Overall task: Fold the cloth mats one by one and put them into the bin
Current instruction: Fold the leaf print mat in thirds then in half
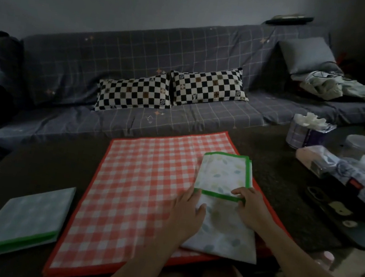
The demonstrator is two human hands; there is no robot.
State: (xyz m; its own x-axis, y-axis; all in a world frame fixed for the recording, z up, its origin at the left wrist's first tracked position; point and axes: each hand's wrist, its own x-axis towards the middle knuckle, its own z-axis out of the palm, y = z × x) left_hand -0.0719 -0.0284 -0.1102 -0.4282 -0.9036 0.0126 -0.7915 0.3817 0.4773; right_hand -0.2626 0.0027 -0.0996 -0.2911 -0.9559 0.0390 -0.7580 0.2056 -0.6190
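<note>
Both hands on leaf-print mat (224,215): left hand (186,212) flat, pressing; right hand (249,204) pinching green folded edge. Beneath grip, red checked mat (142,179). Mid-fold; next, crease and halve again. Left of grip, folded green mat (22,218). No bin visible.

Matt woven cloth mats (223,175), matt fabric sofa cover (141,61), glossy clear plastic jar (362,146).

A large red-and-white checked cloth mat with a red border (144,180) covers the dark brown table (54,166). On it lies a white leaf-print mat edged in bright green (225,175) — pale green and blue leaves. The folded green mat (22,221) looks mint. Behind, black-and-white chequered pillows (172,89) sit on a grey grid-lined sofa cover (94,54).
</note>
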